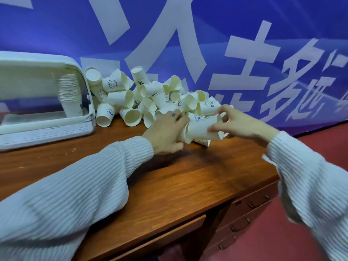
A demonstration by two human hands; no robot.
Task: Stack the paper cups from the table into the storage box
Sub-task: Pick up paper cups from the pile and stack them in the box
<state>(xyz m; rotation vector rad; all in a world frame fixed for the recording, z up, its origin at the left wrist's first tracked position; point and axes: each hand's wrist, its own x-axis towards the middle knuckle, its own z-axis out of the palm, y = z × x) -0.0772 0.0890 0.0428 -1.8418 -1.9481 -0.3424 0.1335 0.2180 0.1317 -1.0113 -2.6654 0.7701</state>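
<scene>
The storage box (45,102) stands left on the table (169,176), loose paper cups (143,95) heaped just right of it.

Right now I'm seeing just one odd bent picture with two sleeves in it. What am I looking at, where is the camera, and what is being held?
There is no machine: a person works with bare hands, and the single wide-angle camera sits on their head, looking forward and down. The left hand and right hand together have a grip on a short sideways stack of paper cups. Behind it, a pile of loose cups lies on the wooden desk. At far left stands the white storage box, open, already holding a nested cup stack. A blue banner hangs behind.
</scene>
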